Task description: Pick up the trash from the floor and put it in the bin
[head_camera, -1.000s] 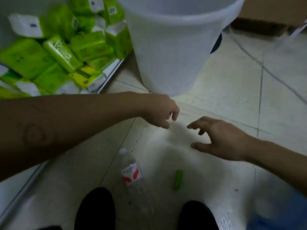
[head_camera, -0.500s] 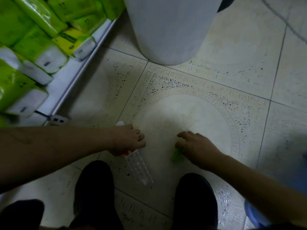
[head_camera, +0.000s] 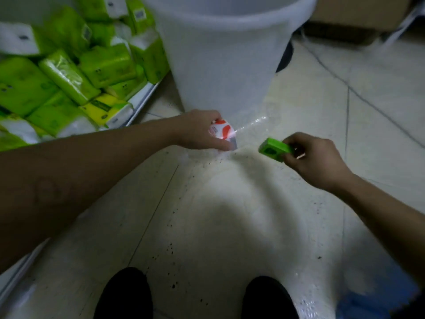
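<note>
Lifted bottle (head_camera: 222, 132) and green piece (head_camera: 274, 149), bin (head_camera: 225, 65) top cropped

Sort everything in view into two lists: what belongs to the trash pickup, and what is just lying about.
Belongs to the job:
plastic bottle, gripped by the left hand
small green piece, pinched by the right hand
white bin, just beyond both hands

Just lying about:
green packs, piled at the left
cardboard box, at the top right
</note>
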Available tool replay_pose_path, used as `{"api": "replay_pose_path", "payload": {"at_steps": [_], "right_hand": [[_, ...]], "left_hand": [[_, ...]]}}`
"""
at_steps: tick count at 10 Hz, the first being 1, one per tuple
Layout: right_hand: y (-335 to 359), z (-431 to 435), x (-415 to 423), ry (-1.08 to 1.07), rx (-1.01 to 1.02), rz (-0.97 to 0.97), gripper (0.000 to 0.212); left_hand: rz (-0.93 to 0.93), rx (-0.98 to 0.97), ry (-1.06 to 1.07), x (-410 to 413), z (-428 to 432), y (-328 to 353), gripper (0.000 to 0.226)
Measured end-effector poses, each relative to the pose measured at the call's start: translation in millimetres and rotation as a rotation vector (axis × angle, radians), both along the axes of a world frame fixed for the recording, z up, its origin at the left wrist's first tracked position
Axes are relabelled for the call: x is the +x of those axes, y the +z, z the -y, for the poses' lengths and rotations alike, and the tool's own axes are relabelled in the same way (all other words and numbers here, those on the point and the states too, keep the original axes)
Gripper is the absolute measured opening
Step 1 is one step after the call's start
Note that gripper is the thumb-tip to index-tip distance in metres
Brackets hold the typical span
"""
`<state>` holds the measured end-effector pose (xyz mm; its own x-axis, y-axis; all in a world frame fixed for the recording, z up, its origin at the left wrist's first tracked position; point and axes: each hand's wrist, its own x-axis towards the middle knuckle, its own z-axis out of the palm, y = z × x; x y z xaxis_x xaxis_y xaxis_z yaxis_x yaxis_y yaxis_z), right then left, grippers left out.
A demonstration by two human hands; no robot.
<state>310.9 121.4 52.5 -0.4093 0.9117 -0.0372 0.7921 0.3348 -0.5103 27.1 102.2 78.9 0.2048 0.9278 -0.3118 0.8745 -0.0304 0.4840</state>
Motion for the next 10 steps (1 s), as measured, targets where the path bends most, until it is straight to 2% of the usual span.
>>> {"api": "replay_pose_path", "payload": {"at_steps": [2, 3, 4, 5, 7, 8, 10], "right_hand": [[109, -38, -2, -0.142, 0.151, -0.209, 0.017], [164, -54, -8, -0.154, 0.271, -0.303, 0.023], [209, -67, -24, -0.177, 0.321, -0.464, 0.021], [232, -88, -55, -0.230, 0.311, -0.526, 0.019], [227, -129, -118, -0.316, 0.031, -0.591, 0.012], [212, -138, -134, -0.303, -0.043, -0.514, 0.030], [207, -129, -122, -0.204, -0.059, -0.389, 0.045]], "left_hand": [[0.348, 0.254, 0.095, 24, -44, 91, 0.050], [0.453, 0.356, 0.085, 25, -64, 136, 0.043], [0.460, 0.447, 0.072, 21, -81, 177, 0.055], [0.493, 0.509, 0.191, 4, -98, 197, 0.071], [0.670, 0.331, 0.568, -43, -121, 197, 0.070], [0.699, 0.280, 0.559, -59, -126, 195, 0.083], [0.370, 0.423, 0.335, -50, -113, 198, 0.075]]}}
